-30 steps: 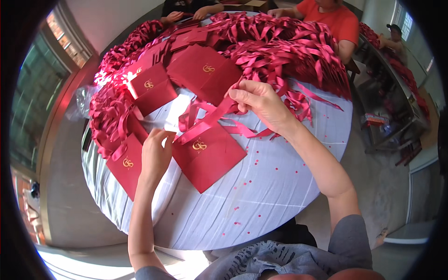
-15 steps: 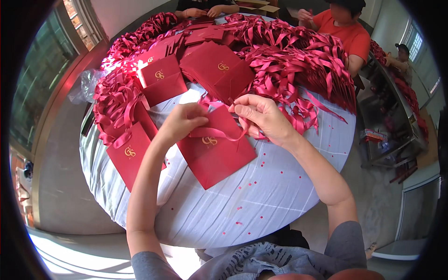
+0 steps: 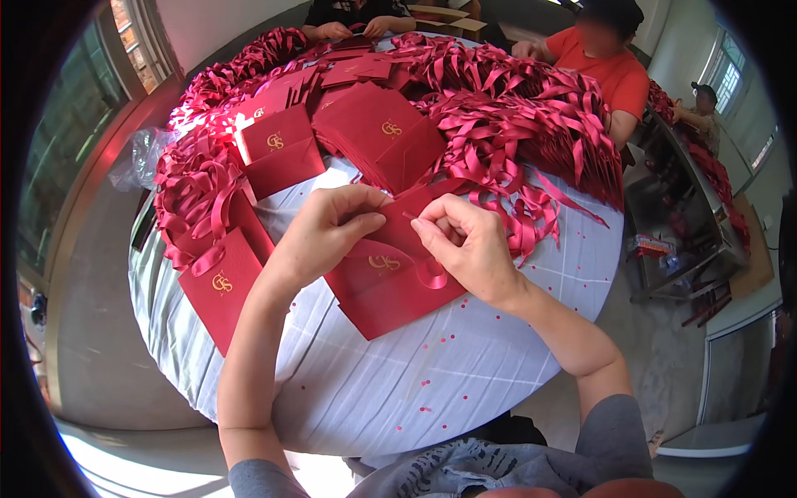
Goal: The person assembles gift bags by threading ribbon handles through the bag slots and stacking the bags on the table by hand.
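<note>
A dark red paper bag (image 3: 394, 295) with a gold emblem lies flat on the table in front of me. A pink-red ribbon (image 3: 434, 274) loops across its front. My left hand (image 3: 332, 232) is closed at the bag's upper left, thumb and forefinger pinched at its upper part; what exactly sits between the fingertips is partly hidden. Over the bag's upper right, my right hand (image 3: 469, 249) pinches the thin end of the ribbon between thumb and forefinger.
Beyond my hands stand a stack of red bags (image 3: 378, 133) and a large heap of ribboned bags (image 3: 531, 108). More ribboned bags (image 3: 220, 282) lie at the left. Red paper dots (image 3: 427, 383) dot the white tablecloth (image 3: 349, 398). A person in red (image 3: 594, 79) sits at the far right.
My right hand has come lower and nearer the bag's middle, drawing the ribbon into a smaller loop. My left hand has moved slightly right, to the bag's upper part.
</note>
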Demonstrator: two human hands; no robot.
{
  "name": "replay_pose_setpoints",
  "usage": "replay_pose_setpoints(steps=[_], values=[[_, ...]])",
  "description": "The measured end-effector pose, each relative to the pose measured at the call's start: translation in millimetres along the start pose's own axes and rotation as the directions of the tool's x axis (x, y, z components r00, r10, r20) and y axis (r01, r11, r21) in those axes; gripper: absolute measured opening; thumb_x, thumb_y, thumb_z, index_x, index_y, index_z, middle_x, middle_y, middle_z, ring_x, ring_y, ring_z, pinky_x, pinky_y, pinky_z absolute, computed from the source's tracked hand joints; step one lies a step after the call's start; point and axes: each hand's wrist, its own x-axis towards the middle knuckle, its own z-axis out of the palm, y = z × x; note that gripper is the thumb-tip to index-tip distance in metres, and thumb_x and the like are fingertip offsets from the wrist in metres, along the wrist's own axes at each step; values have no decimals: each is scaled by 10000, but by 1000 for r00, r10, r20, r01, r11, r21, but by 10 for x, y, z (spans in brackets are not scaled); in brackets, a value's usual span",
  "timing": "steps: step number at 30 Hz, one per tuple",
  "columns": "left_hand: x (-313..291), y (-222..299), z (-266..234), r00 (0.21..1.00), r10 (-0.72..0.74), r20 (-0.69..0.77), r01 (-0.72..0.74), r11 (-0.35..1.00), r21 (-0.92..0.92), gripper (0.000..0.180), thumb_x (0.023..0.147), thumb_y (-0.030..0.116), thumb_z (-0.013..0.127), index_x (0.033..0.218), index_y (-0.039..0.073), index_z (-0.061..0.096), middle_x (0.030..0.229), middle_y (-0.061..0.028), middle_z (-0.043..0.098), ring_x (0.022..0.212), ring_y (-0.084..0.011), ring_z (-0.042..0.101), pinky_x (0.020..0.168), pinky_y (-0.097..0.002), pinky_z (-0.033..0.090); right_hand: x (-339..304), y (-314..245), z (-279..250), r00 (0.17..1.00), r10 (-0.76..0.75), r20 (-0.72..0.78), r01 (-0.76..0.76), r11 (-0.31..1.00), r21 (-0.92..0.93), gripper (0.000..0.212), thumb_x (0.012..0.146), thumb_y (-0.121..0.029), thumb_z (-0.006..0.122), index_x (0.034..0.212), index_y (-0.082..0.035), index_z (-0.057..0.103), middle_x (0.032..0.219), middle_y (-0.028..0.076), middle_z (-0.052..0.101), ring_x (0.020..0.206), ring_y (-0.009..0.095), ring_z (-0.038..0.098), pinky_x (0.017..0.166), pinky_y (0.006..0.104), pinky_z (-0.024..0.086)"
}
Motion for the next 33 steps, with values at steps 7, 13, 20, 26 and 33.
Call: replay_pose_setpoints(steps=[7,13,20,26,33], values=[[-33,26,56,998,43,-56,-42,999,15,182,836,11,577,1000,-59,613,839,-66,659,788,-89,579,745,-247,470,2,-65,-14,998,-54,-30,53,997,-52,84,843,-14,617,779,-16,563,594,-51,519,512,-23,415,435,176,317],[-42,106,103,995,63,-81,-60,997,38,174,825,14,569,974,-59,623,802,-73,659,753,-93,579,711,-254,471,13,-84,-67,992,-124,-28,120,984,-128,119,810,-50,644,753,-27,542,545,45,554,444,104,534,412,262,391],[-88,150,145,983,120,-136,-99,984,151,196,810,27,584,987,-46,624,814,-104,668,757,-123,611,709,-275,483,6,-98,-71,991,-132,-13,127,973,-193,118,813,-51,639,753,-31,540,528,49,550,444,119,548,410,268,392],[-126,270,284,970,117,-212,-62,966,251,199,791,-11,623,987,-40,625,845,-99,666,774,-114,608,729,-245,484,-7,-168,-99,995,-99,-2,97,978,-182,120,809,-35,628,743,-28,528,534,68,559,456,144,575,413,284,404],[-173,279,485,859,467,-210,-296,788,539,201,761,-32,615,961,-19,618,820,-147,634,698,-260,630,624,-307,493,-85,-242,-142,1000,-8,-23,5,992,-130,94,795,2,611,738,-4,536,530,47,531,463,101,507,422,261,380]])
